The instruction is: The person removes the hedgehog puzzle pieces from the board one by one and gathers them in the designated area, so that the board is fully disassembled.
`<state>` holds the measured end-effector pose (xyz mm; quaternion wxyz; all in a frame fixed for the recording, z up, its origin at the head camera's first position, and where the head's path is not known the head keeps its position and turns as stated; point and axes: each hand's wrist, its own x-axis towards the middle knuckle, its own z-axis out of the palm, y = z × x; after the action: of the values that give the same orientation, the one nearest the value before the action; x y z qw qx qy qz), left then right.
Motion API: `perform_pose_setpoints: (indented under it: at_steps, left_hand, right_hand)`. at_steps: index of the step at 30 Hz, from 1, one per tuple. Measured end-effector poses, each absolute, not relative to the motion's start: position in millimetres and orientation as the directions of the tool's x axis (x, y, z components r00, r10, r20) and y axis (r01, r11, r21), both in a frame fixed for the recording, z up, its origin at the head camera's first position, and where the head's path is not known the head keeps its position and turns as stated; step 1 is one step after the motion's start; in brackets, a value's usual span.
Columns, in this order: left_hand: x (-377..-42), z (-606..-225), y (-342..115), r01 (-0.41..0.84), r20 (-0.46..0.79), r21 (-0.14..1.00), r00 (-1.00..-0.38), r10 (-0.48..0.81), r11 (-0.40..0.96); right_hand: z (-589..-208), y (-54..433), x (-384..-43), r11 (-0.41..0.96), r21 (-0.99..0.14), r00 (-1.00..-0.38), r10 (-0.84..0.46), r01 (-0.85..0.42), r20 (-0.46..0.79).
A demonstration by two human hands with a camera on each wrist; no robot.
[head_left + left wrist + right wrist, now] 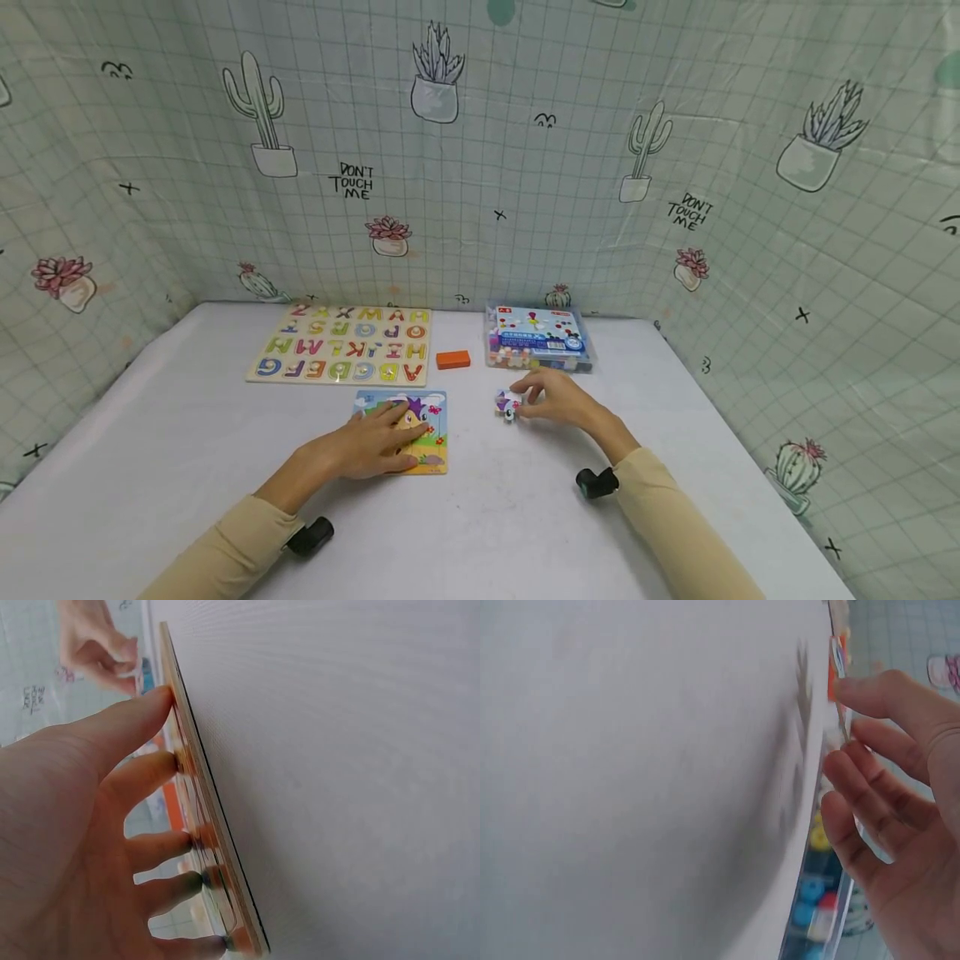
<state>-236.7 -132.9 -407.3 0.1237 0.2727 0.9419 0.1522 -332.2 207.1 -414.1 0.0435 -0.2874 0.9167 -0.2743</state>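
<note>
Purple and white in the right grip [555, 397]: pinching a puzzle piece [508, 406] between thumb and finger, to the right of the picture puzzle [438, 425]. Resting on that puzzle with the left grip [367, 446], fingers spread. Beyond the puzzle on the worktop [495, 525]: orange block [453, 360] near its far right corner, alphabet board [360, 354] behind leftward, plastic box [536, 337] behind rightward.

the letter board [345, 359] lies behind the picture puzzle [439, 446], left of the block [453, 360] and the box [536, 337].
</note>
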Motion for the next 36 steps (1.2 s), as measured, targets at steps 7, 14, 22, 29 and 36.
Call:
perform_pose_setpoints:
  at_steps: [7, 14, 22, 29, 36]
  left_hand:
    - [-232, -412, -134, 0.472, -0.158, 0.353, -0.821, 0.549, 0.808]
    - [-231, -412, -137, 0.468, -0.175, 0.36, -0.816, 0.551, 0.807]
    - [-231, -408, -138, 0.461, -0.181, 0.361, -0.818, 0.546, 0.811]
    - [-233, -405, -139, 0.488, -0.165, 0.335, -0.812, 0.56, 0.806]
    - [-235, -405, -139, 0.498, -0.15, 0.317, -0.814, 0.561, 0.807]
  right_hand:
    - [-422, 244, -325, 0.713, -0.52, -0.849, -0.527, -0.47, 0.043]
    - [-429, 269, -324, 0.722, -0.517, -0.857, -0.514, -0.461, 0.046]
    - [-426, 277, -326, 0.732, -0.523, -0.865, -0.501, -0.438, 0.023]
    - [-422, 276, -330, 0.739, -0.498, -0.862, -0.506, -0.453, 0.033]
    - [-424, 275, -332, 0.747, -0.507, -0.871, -0.491, -0.431, 0.017]
